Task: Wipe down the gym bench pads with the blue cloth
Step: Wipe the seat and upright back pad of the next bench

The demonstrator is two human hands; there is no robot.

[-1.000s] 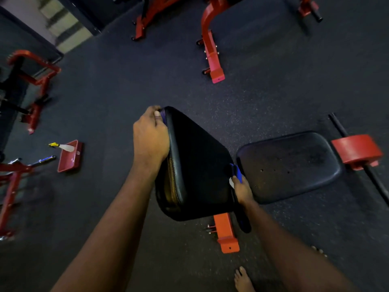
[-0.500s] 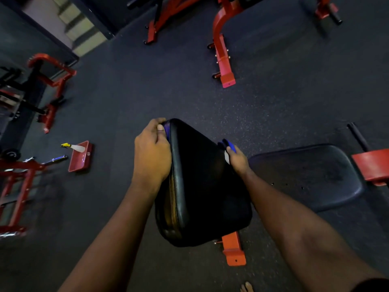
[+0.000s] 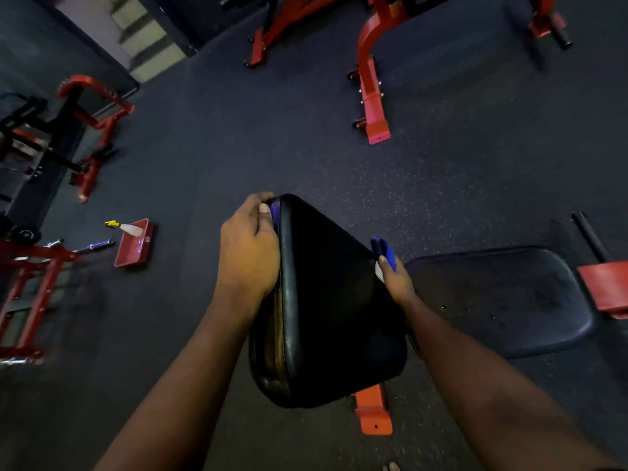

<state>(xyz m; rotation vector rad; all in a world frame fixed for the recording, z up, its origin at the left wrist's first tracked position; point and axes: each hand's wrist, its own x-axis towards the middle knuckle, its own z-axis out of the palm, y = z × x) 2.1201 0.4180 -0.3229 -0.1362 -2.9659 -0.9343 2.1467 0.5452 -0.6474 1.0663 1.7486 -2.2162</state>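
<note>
The left hand [image 3: 249,248] grips the top corner of the raised black padded backrest [image 3: 326,300]; the right hand [image 3: 399,283] pinches the folded blue cloth [image 3: 389,254] against its right edge, beside the flat black seat pad [image 3: 499,300]. A red plastic tray [image 3: 132,257] sits on the dark rubber floor [image 3: 238,147] to the left. The backrest hides most of the orange bench foot [image 3: 373,414].

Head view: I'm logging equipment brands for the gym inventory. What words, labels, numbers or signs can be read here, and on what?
No text can be read in this view.
White patch by the blue cloth in the right hand: perhaps a tag, too small to read.
Back pad, seat pad, red frames: no lettering shows.
Spray bottle in the red tray: too small and blurred to tell.
</note>
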